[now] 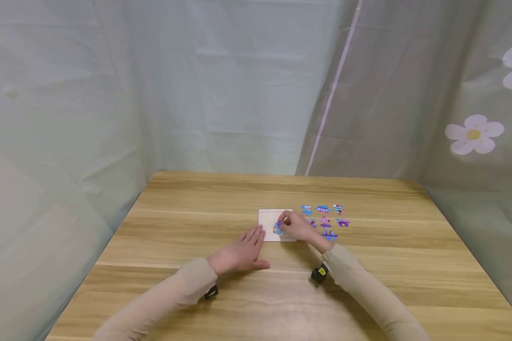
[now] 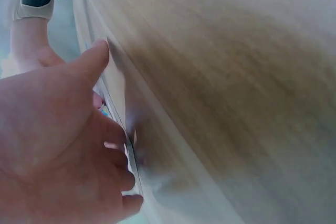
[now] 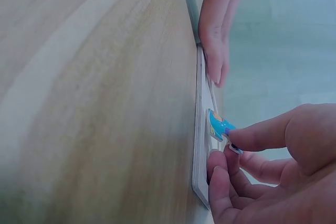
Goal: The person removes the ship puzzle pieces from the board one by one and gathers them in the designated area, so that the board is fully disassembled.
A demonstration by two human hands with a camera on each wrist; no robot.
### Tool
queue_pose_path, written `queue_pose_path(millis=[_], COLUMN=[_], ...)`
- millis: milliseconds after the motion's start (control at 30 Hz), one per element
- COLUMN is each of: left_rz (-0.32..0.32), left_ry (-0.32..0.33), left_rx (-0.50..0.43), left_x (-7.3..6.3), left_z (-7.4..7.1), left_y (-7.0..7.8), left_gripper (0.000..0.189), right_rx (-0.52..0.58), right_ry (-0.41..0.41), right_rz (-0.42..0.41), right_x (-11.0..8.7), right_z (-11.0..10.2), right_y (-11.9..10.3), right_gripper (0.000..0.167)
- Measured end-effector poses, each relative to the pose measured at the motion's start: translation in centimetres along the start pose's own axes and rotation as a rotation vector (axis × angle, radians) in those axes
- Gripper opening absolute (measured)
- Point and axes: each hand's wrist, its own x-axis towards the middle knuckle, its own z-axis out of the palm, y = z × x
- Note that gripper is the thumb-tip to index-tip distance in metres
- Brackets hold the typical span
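A blue jigsaw piece [image 3: 219, 125] with orange and purple patches is pinched between the thumb and fingers of my right hand [image 1: 299, 226]. It is tilted above the pale puzzle tray [image 1: 268, 217], a shallow rectangular board with a raised rim. At the tray's left edge, my left hand [image 1: 244, 251] lies palm down with straight fingers, the fingertips touching the rim and the thumb spread on the table. In the right wrist view the piece stands partly on edge near the tray's surface. My right fingers hide part of the tray.
Several loose jigsaw pieces, among them a blue-purple one [image 1: 323, 209] and a purple one [image 1: 343, 222], lie in rough rows right of the tray. Everything is on a wooden table [image 1: 187, 203]. Pale curtains [image 1: 247, 94] hang behind it and at both sides.
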Motion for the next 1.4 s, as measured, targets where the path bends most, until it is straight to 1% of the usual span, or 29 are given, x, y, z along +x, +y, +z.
queue_pose_path(millis=[67,133,267,467,600,700,767,833,933,1100,1267,1400], left_rz=[0.027,0.04,0.034,0.045,0.055,0.054,0.049,0.042,0.032,0.029,0.032,0.031], left_ry=[0.0,-0.017,-0.038,-0.008,0.007,-0.007,-0.004,-0.008,0.008,0.018,0.026,0.016], left_rx=[0.012,0.015,-0.002,0.0,0.007,0.028,0.037,0.045,0.046,0.07,0.055,0.043], left_x=[0.1,0.1,0.2,0.1,0.1,0.1,0.1,0.0,-0.1,-0.1,0.0,0.4], left_z=[0.0,0.0,0.1,0.4,0.5,0.7,0.7,0.7,0.6,0.6,0.9,1.4], left_y=[0.1,0.2,0.3,0.2,0.1,0.2,0.3,0.3,0.4,0.4,0.2,-0.1], left_gripper=[0.088,0.088,0.088,0.086,0.085,0.085,0.085,0.085,0.084,0.084,0.084,0.086], right_rx=[0.0,0.008,0.03,0.094,0.136,0.169,0.188,0.188,0.19,0.184,0.163,0.153], right_ry=[0.004,0.007,0.014,0.014,0.002,-0.001,-0.001,-0.001,0.0,0.011,0.017,0.014], right_rz=[-0.003,-0.011,-0.021,-0.027,0.005,0.012,0.004,-0.006,-0.005,0.016,0.016,0.013], right_x=[0.0,-0.1,-0.4,-0.8,-1.2,-1.7,-1.8,-2.0,-2.1,-2.3,-2.5,-2.7], right_z=[0.0,0.0,-0.2,-1.4,-2.3,-3.0,-3.3,-3.5,-3.7,-4.0,-4.3,-4.6], right_y=[0.0,0.1,0.3,0.5,0.9,1.3,1.5,1.8,2.3,2.9,3.2,3.3], right_gripper=[0.007,0.008,0.007,0.009,0.012,0.015,0.017,0.019,0.019,0.017,0.017,0.017])
